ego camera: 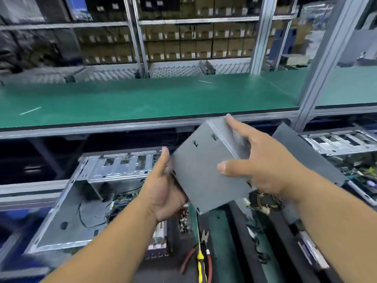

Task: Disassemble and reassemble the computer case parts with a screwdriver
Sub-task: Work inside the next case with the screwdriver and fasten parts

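A grey metal power supply box is held up in the air between both hands, tilted, with its cable bundle hanging below its right end. My left hand grips its lower left edge, thumb up along the side. My right hand holds its right end, thumb on the front face and index finger along the top. Below on the left lies an open computer case with its side off. A yellow-and-black screwdriver lies on the bench near the bottom centre.
Red-handled pliers lie beside the screwdriver. A dark grey panel and another open chassis sit at the right. A green shelf with a metal rail runs across above the work area. Boxes fill the racks behind.
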`<state>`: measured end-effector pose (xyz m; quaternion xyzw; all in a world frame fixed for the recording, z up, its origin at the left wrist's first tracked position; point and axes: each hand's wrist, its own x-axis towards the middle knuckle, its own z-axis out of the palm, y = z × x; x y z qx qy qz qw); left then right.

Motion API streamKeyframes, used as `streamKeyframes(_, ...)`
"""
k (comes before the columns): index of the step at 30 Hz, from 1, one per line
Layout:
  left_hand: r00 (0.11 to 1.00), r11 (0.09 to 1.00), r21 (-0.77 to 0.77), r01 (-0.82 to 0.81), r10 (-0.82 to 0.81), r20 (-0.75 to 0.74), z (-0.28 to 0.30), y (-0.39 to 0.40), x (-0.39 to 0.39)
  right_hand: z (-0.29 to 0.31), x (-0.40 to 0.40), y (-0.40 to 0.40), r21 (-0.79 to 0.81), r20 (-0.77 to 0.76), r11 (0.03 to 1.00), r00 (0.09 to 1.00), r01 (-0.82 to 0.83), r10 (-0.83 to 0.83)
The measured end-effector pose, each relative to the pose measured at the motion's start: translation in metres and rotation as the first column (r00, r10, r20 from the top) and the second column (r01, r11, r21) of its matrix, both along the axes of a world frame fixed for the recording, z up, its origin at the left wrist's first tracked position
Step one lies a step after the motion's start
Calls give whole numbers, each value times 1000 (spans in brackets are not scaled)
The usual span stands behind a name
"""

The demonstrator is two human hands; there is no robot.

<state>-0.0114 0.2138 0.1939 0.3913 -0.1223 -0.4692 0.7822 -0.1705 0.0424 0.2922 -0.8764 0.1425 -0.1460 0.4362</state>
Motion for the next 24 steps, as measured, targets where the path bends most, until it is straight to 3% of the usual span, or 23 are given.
streamKeyframes(4, 982, 985, -73, -158, 164, 91, 39, 26, 12, 40, 55, 10, 251, 121, 964, 991, -92, 63)
streamKeyframes(7, 941, 961, -85, -264, 276, 196, 71, 49, 25, 66, 92, 28, 525, 178, 828, 977, -195, 117)
streamKeyframes(10, 894, 923, -87, -374, 384, 230, 101, 75, 40, 77, 126, 53, 588, 188, 780, 974, -216, 128)
streamKeyframes(18, 841, 847, -52, -528, 531, 108, 133, 146, 66, 65, 181, 126, 562, 50, 822, 996, -93, 79)
streamKeyframes(21, 829, 835, -22, -550, 549, 106, 127, 169, 76, 40, 200, 155, 664, 50, 726, 979, -180, 197)
streamKeyframes(24, 773, 785, 82, -614, 577, 264, 113, 198, 94, 27, 221, 175, 761, -14, 645, 992, -72, 128)
